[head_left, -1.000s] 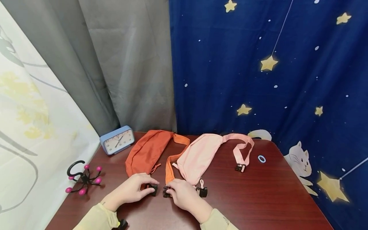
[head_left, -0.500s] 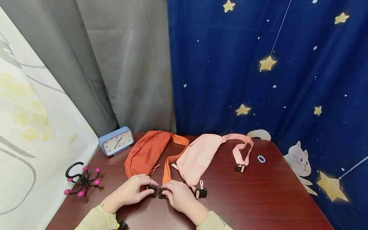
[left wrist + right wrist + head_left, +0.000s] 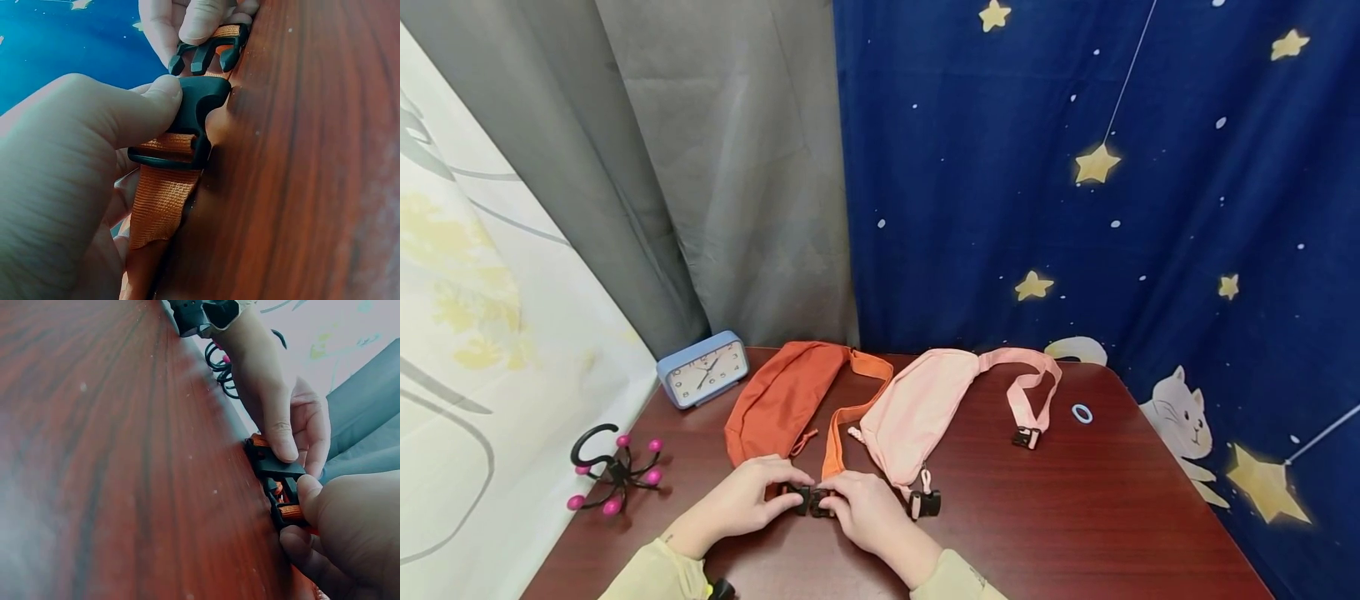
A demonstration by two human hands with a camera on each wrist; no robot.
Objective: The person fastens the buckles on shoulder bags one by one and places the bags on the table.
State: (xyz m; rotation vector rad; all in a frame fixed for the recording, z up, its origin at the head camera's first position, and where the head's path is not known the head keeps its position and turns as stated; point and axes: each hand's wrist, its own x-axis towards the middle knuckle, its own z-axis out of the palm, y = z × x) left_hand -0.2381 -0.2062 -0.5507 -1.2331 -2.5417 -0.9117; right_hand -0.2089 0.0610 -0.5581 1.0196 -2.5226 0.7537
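Between thumb and fingers, my left hand (image 3: 754, 497) pinches the black socket half of a side-release buckle (image 3: 194, 103), threaded on orange webbing (image 3: 164, 200). My right hand (image 3: 871, 510) pinches the pronged half (image 3: 209, 53) of the same buckle. The prongs point at the socket's mouth; in the right wrist view their tips are right at its edge. Both halves belong to the orange-red waist bag (image 3: 786, 396), which lies beyond my left hand. Its orange strap (image 3: 850, 412) loops round to my right hand.
A pink waist bag (image 3: 921, 408) lies beyond my right hand, its black buckle end (image 3: 925, 503) close to the wrist. Blue alarm clock (image 3: 703, 369) and black hook rack with pink knobs (image 3: 617, 471) stand left. A blue ring (image 3: 1082, 414) lies right.
My right hand has moved left with the pronged half, narrowing the gap to the socket half. My left hand has stayed nearly still. The view has shifted slightly.
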